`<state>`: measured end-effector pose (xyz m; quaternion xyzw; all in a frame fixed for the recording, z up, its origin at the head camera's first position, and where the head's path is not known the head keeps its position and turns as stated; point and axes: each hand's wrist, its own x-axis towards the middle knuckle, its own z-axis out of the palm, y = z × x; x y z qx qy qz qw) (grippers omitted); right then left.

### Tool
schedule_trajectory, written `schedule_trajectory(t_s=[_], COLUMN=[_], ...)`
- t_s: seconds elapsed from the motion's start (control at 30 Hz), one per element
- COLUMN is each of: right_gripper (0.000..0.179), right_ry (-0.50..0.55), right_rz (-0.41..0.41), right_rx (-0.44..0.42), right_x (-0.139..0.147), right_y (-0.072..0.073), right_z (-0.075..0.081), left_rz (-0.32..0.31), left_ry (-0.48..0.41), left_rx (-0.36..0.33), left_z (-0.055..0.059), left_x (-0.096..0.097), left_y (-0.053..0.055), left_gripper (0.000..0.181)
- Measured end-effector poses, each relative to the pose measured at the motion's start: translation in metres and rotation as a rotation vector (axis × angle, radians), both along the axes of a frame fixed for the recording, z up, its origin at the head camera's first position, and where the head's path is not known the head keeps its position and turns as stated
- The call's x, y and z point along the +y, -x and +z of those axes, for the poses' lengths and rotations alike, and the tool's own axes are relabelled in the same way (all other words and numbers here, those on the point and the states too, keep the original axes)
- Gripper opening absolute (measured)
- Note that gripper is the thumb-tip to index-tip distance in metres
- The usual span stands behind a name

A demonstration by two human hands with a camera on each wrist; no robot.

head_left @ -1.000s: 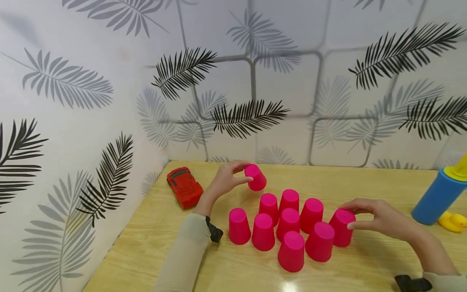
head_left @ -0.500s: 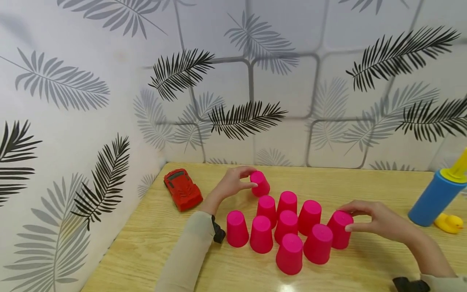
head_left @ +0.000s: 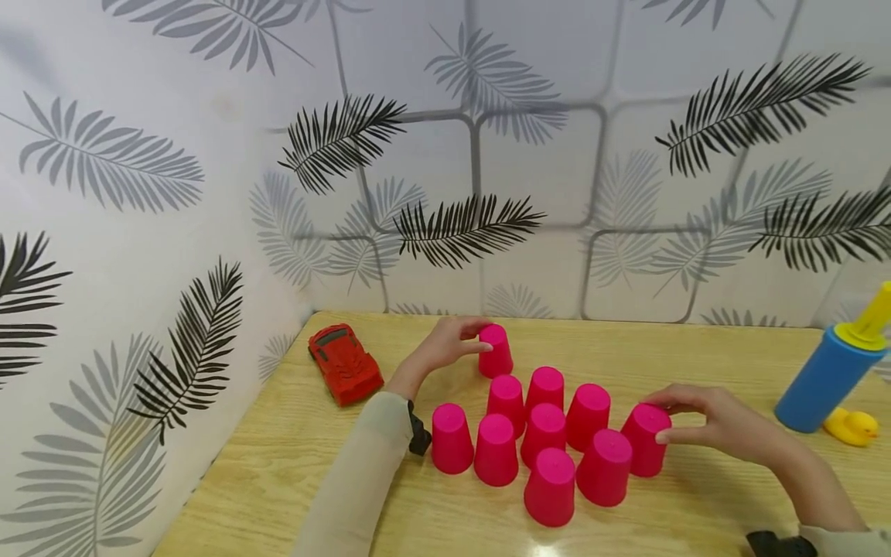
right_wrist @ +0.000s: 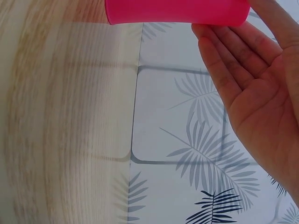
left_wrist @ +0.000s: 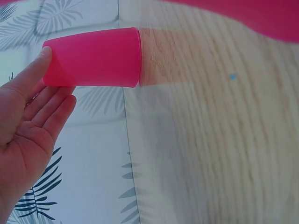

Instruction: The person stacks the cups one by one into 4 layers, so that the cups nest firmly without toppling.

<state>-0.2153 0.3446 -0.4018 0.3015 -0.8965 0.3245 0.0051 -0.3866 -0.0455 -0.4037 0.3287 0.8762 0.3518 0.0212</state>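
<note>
My left hand [head_left: 448, 344] pinches the upper part of a pink plastic cup [head_left: 496, 352], upside down behind the other cups. In the left wrist view, thumb and fingers lie on either side of this cup's narrow end, and its rim is right at the tabletop. My right hand [head_left: 720, 422] pinches another inverted pink cup [head_left: 647, 441] at the right end of the group, upright, thumb in front and fingers behind its top. Several more inverted pink cups [head_left: 545, 433] stand close together between the hands. One of them [head_left: 452, 439] is beside the left wrist.
A red toy car [head_left: 344, 363] lies at the left back of the wooden table [head_left: 264, 480]. At the right are a blue cylinder with a yellow handle [head_left: 828, 379] and a yellow rubber duck [head_left: 851, 427]. Leaf-patterned walls [head_left: 529, 170] border the table's back and left.
The left hand has brought its cup rightward, closer to the group, and the cup has gone from tilted to upright. The right hand keeps its place on its cup. The head view has shifted slightly.
</note>
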Motion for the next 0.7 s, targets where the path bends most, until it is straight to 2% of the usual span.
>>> schedule_trajectory(t_s=[0.3, 0.57, 0.7], right_gripper=[0.04, 0.039, 0.039], right_ry=[-0.019, -0.015, -0.026], right_rz=[-0.01, 0.013, -0.064], right_rx=[0.007, 0.048, 0.059], right_x=[-0.0003, -0.0022, 0.0037], right_y=[-0.0002, -0.0004, -0.0041], right_z=[0.0024, 0.0008, 0.0051], left_rz=[-0.012, 0.004, 0.03], left_ry=[0.038, 0.031, -0.005], left_rx=[-0.006, -0.034, -0.004], left_z=[0.0014, -0.0033, -0.0038], left_x=[0.0047, 0.0039, 0.0012], left_y=[0.0058, 0.0032, -0.0001], left_gripper=[0.05, 0.054, 0.06])
